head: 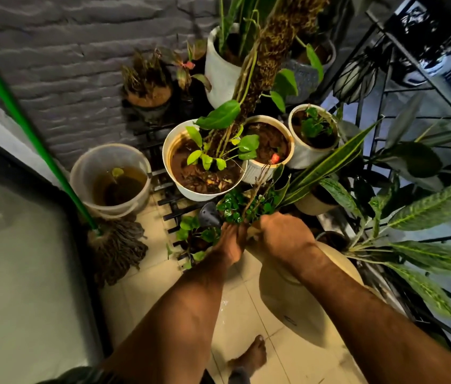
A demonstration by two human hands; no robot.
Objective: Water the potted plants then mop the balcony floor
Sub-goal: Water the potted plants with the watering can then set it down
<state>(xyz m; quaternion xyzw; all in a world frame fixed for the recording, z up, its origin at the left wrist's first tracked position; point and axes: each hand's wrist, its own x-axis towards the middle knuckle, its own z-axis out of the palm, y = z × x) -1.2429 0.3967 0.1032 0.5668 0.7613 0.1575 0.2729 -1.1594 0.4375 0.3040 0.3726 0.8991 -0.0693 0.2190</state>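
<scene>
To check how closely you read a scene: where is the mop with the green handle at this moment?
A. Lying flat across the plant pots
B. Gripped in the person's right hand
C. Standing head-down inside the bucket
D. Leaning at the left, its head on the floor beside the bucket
D: the mop leans at the left, untouched, its stringy head on the tiles beside the bucket of brownish water.

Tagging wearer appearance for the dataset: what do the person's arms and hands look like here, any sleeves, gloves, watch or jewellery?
Both forearms are bare up to the frame edge: no sleeves in view. The left hand and right hand wear no gloves. No watch, bracelet or ring shows on the visible sides of the wrists and hands; the fingers are partly hidden among leaves. Forearms are visibly hairy.
</scene>
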